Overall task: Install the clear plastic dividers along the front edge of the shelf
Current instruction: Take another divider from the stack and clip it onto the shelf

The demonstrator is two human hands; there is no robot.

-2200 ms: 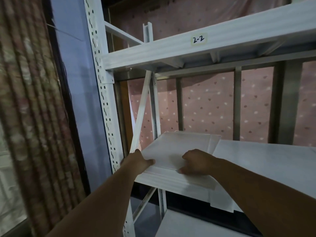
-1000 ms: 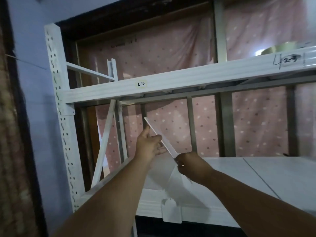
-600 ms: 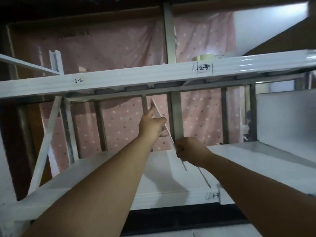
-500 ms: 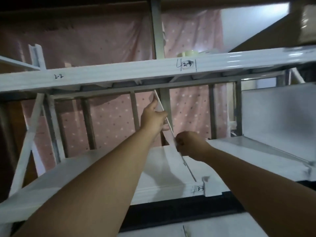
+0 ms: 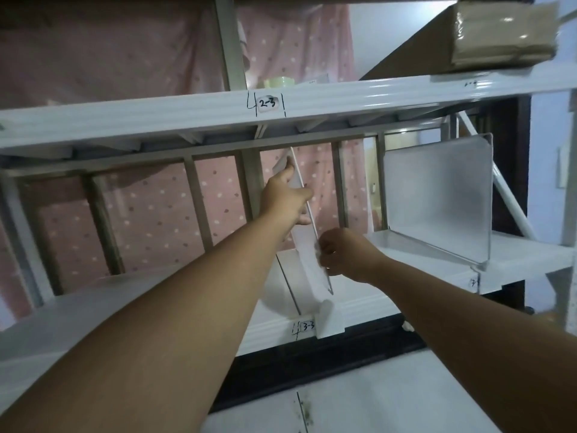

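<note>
I hold a clear plastic divider [image 5: 307, 245] edge-on above the white shelf [image 5: 368, 303], near the label "3-3". My left hand [image 5: 285, 195] grips its upper far part, thumb reaching toward the top corner. My right hand [image 5: 340, 253] pinches its near edge lower down. The divider's white foot [image 5: 327, 320] sits over the shelf's front lip. A second clear divider [image 5: 437, 195] stands upright on the same shelf to the right.
The upper shelf beam [image 5: 218, 110] labelled "2-3" runs just above the divider's top. A brown parcel [image 5: 502, 32] and a pale green bowl [image 5: 276, 82] rest on the upper shelf. Pink dotted cloth [image 5: 150, 201] hangs behind. A lower shelf [image 5: 374, 401] lies below.
Both hands lifted one divider off the stack at the shelf's left end and carried it right to the "3-3" mark. My view swung right, revealing the standing divider.
</note>
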